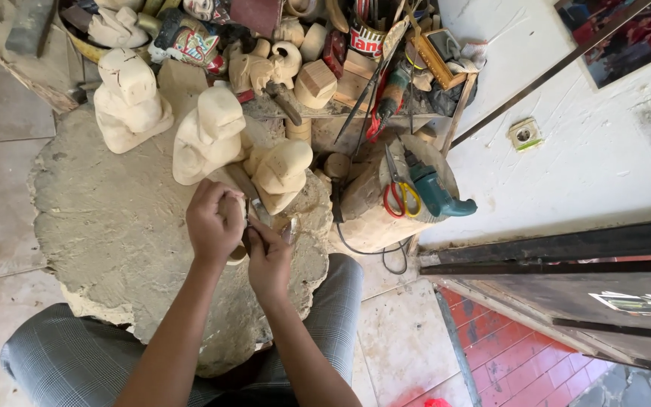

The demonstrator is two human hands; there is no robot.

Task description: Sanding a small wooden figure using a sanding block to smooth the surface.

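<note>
both hands, left hand and right hand, are clamped together around a small wooden piece and a thin blade over the stone slab. a slip could nick the close-set fingers. beyond, pale carved figures crowd the slab, with scissors and a drill farther off.
</note>
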